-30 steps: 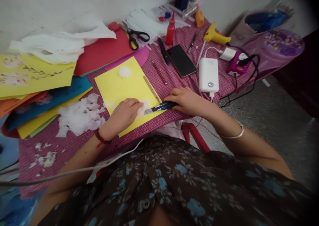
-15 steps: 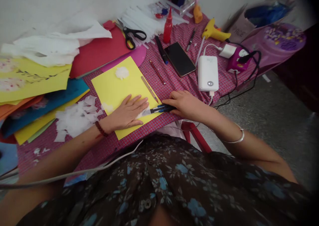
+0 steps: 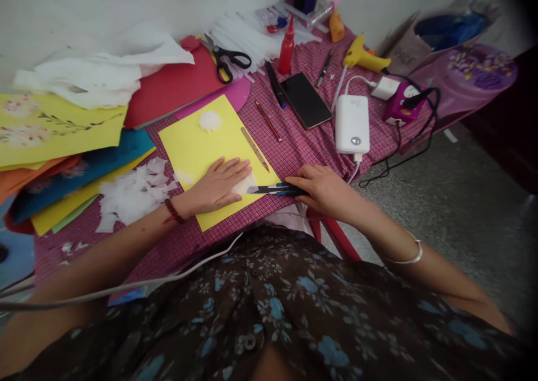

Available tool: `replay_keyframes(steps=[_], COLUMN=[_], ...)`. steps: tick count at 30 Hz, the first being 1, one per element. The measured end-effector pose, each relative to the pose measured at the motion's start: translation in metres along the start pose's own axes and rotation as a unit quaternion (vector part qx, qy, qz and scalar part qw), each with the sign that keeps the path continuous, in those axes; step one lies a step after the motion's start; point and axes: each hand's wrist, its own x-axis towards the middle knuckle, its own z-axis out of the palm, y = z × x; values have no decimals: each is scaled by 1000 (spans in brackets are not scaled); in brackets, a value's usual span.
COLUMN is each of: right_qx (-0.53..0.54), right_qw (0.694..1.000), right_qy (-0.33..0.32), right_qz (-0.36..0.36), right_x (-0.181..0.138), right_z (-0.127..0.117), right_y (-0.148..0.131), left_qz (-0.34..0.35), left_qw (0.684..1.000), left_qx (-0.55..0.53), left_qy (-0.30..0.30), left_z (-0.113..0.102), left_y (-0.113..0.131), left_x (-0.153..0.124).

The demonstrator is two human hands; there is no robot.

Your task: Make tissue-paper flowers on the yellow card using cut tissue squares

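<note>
A yellow paper sheet (image 3: 185, 145) lies at a slant on the checked tablecloth. My left hand (image 3: 222, 182) rests flat on it, fingers stretched out, beside a white tissue-like piece (image 3: 244, 186) that it partly covers. Closed round a slim black-and-blue tool (image 3: 279, 189) is my right hand (image 3: 321, 187), at the sheet's right corner. The tool's tip meets the white piece; its exact kind is unclear. A round white paper piece (image 3: 209, 121) sits near the sheet's top, and a fainter pale one (image 3: 184, 178) at its left edge. A brown pencil-like stick (image 3: 255, 149) lies along the right side.
Torn white scraps (image 3: 137, 193) and stacked coloured paper (image 3: 92, 173) lie left. Behind are black-handled scissors (image 3: 225, 61) and a red bottle (image 3: 287, 47). To the right lie a phone (image 3: 306, 101), a white power bank (image 3: 352, 124), a yellow glue gun (image 3: 365, 55) and cables.
My right hand and the tool have shifted slightly right and down, drawing the tool's tip a little away from my left fingers. My left hand stays flat on the sheet.
</note>
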Motion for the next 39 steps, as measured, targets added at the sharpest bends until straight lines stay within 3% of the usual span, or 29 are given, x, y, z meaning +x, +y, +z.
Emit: replay_keyframes(steps=[3, 5, 8, 12, 15, 23, 28, 31, 35, 39], right_qx=[7, 7, -1, -18, -21, -33, -36, -32, -26, -21], right_qw=[1000, 1000, 1000, 1000, 1000, 999, 999, 998, 998, 999], right_qy=[4, 8, 12, 11, 14, 22, 35, 41, 33, 28], right_qz=[10, 16, 15, 2, -1, -14, -12, -19, -35, -33], right_x=[-1, -1, 1, 10, 18, 18, 22, 27, 31, 32], right_z=[1, 1, 1, -1, -3, -10, -10, -8, -5, -4], right_y=[2, 3, 6, 7, 8, 24, 28, 27, 29, 32], left_qz=[-87, -172, -257, -319, -355, -332, -331, -325, -244, -154], left_qw=[984, 963, 953, 945, 930, 933, 936, 945, 957, 980], left_qx=[-112, -147, -125, -65, -93, -136, -120, -33, 108, 81], left_qy=[108, 145, 98, 18, -22, -31, -29, 26, 117, 92], left_z=[-11, -20, -28, -31, -28, -25, -22, -22, -19, -5], left_y=[0, 1, 3, 3, 3, 28, 30, 31, 39, 34], left_x=[-7, -14, -27, -37, -38, -17, -18, -26, -31, -25])
